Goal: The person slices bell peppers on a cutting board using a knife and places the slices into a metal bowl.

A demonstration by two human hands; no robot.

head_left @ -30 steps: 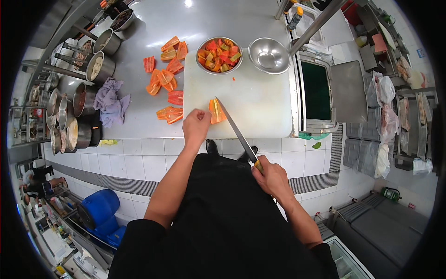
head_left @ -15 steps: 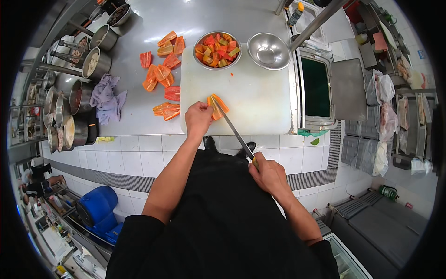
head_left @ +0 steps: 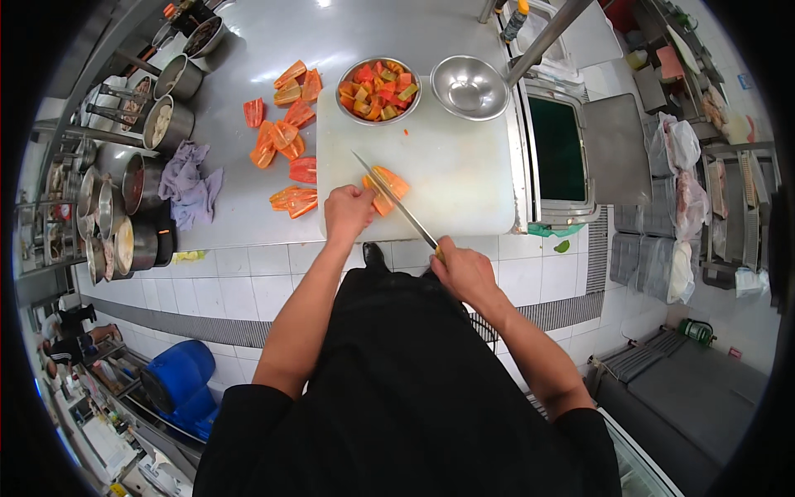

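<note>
On the white cutting board [head_left: 464, 186] lies an orange pepper piece [head_left: 392, 180]. My left hand [head_left: 349, 214] pinches its left edge with curled fingers. A long knife [head_left: 410, 219] has its handle in the fist of my right hand [head_left: 465, 272]. The blade crosses the pepper piece slantwise, its tip pointing away to the far left over the board. Whether the edge has gone through the flesh, I cannot tell. Beyond the piece, a metal bowl [head_left: 343, 101] holds chopped red, orange and greenish pepper chunks [head_left: 383, 91].
Several pepper pieces [head_left: 284, 134] lie on the steel counter [head_left: 228, 211] left of the board. An empty metal bowl [head_left: 470, 89] stands at the back right. Further left are a crumpled purple cloth [head_left: 190, 182] and several steel pots [head_left: 168, 124]. A green-lined bin [head_left: 556, 153] is right of the board.
My right hand has pushed the knife forward and left, so its tip now reaches past the pepper piece. My left hand stays at the piece's edge. The view has shifted slightly.
</note>
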